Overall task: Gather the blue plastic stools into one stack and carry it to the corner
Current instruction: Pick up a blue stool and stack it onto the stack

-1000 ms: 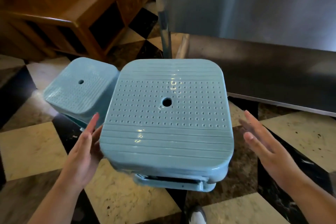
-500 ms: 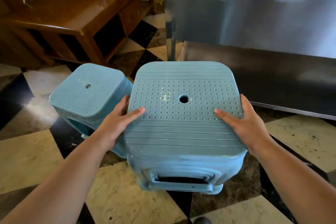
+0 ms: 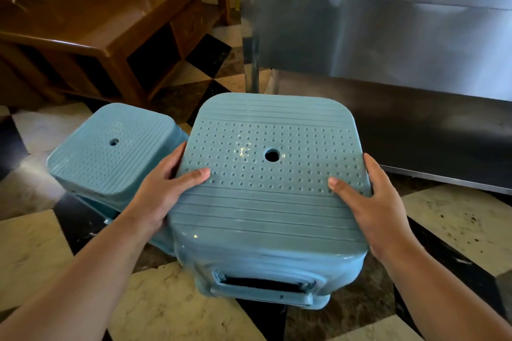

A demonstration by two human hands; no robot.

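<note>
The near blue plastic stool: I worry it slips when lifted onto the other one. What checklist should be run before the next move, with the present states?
1. Left hand grip on the near blue plastic stool: thumb on seat, ok.
2. Right hand grip on the opposite edge: ok.
3. Second blue plastic stool beside it, seat bare: ok.
4. Near stool nested squarely on what is beneath: cannot tell.
5. Space from the steel counter: ok.
</note>
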